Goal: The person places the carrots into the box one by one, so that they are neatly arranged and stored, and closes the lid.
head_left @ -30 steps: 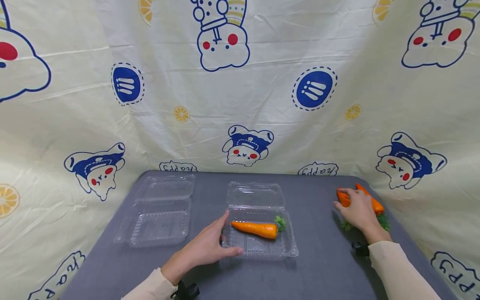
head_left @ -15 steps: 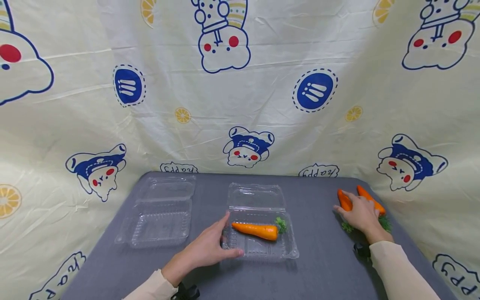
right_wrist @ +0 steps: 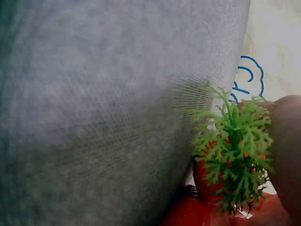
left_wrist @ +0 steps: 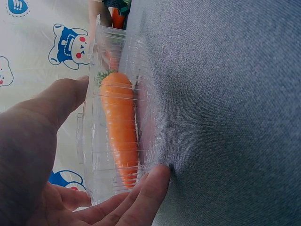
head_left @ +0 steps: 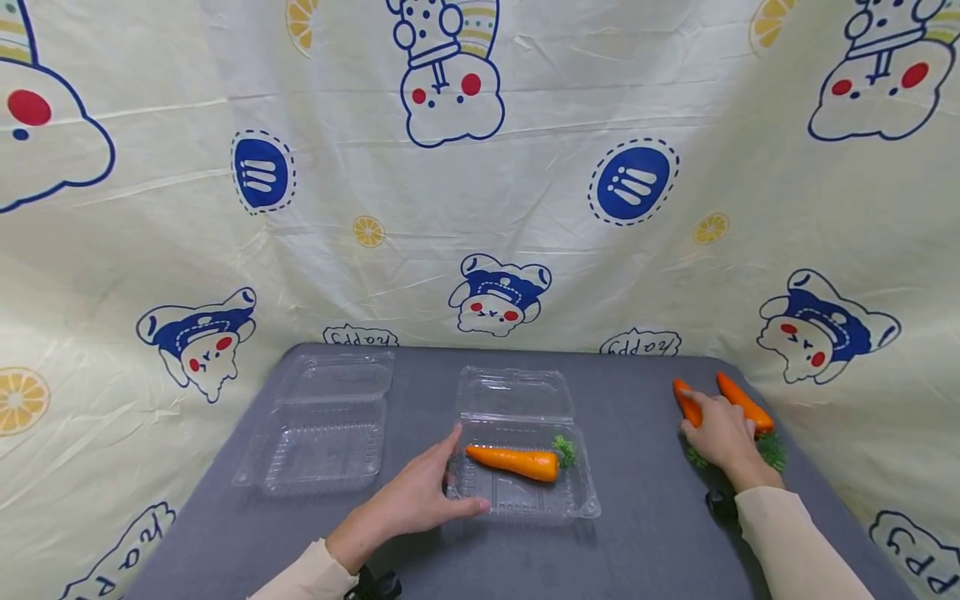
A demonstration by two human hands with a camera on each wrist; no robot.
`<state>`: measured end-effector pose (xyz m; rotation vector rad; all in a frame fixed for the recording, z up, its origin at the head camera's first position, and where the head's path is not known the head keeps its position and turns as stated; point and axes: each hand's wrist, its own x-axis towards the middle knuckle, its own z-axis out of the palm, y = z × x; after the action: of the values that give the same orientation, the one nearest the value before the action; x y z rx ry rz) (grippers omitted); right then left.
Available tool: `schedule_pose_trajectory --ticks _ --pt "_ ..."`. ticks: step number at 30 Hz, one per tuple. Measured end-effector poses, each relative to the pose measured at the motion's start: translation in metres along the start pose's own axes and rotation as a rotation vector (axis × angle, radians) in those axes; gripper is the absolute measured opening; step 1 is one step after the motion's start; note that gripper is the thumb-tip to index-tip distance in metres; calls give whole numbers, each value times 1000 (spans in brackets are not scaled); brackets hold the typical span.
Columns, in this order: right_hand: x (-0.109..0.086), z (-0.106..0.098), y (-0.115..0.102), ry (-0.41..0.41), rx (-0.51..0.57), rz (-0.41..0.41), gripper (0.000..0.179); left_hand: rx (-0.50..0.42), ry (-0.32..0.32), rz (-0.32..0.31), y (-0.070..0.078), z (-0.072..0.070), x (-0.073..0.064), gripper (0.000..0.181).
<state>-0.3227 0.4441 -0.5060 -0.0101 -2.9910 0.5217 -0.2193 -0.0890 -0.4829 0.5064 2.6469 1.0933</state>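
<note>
My left hand rests against the left side of a clear plastic clamshell box, fingers extended and thumb at the near rim. Inside the box lies an orange carrot with a short green top. In the left wrist view, the thumb touches the rim and the fingertips meet the box's end wall and the tabletop. At the far right, my right hand holds a redder carrot between thumb and fingers, its tip pointing away. Leafy green from its top fills part of the right wrist view.
Another carrot lies right beside my right hand. A second clear box stands with its lid folded back at the left of the grey table. Behind the table hangs a printed curtain.
My right hand's thumb and fingers have closed in around the left-hand carrot, and that carrot has shifted slightly beneath them. My left hand and the box stay in place.
</note>
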Motion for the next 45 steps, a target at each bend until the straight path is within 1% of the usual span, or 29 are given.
schedule_pose_trajectory --ticks 9,17,22,30,38,45 --pt "-4 2 -2 45 16 -25 60 -7 -5 -2 0 1 -2 126" --pt "-5 2 -12 112 -10 -68 54 -5 -8 -7 -1 0 0 125" --pt "-9 1 -17 127 -3 -87 54 -8 -12 -10 -1 1 0 126" --pt "-14 -1 -31 161 44 -130 54 -3 -12 -14 1 0 0 126" --pt "-18 -4 -44 161 51 -166 54 6 -9 -9 0 1 2 127" --pt "-26 -3 -56 213 69 -203 52 9 -5 2 1 1 0 126"
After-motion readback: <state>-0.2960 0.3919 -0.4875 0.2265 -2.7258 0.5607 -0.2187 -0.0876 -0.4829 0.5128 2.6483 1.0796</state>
